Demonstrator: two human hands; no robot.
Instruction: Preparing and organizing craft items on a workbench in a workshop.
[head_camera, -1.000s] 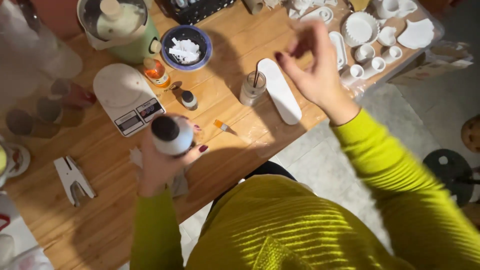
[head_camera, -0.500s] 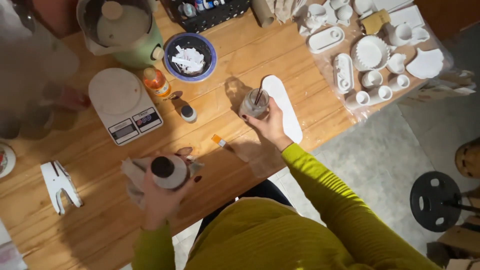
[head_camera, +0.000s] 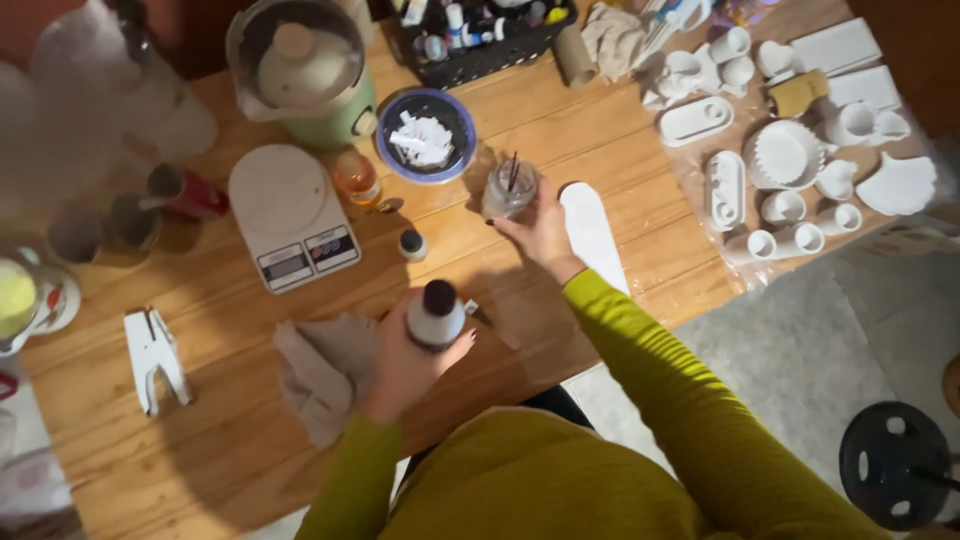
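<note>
The left hand (head_camera: 400, 365) is closed around a small white bottle with a dark open neck (head_camera: 435, 314), held upright just above the wooden table (head_camera: 620, 150) beside a crumpled grey cloth (head_camera: 320, 370), while the right hand (head_camera: 540, 230) grips a clear glass cup holding thin sticks (head_camera: 508, 188). This looks like the step of bringing the two together, and pouring would call for tilting the bottle over the cup. Compared with half a second ago, the cup sits further forward, nearer the blue bowl of white scraps (head_camera: 425, 135).
</note>
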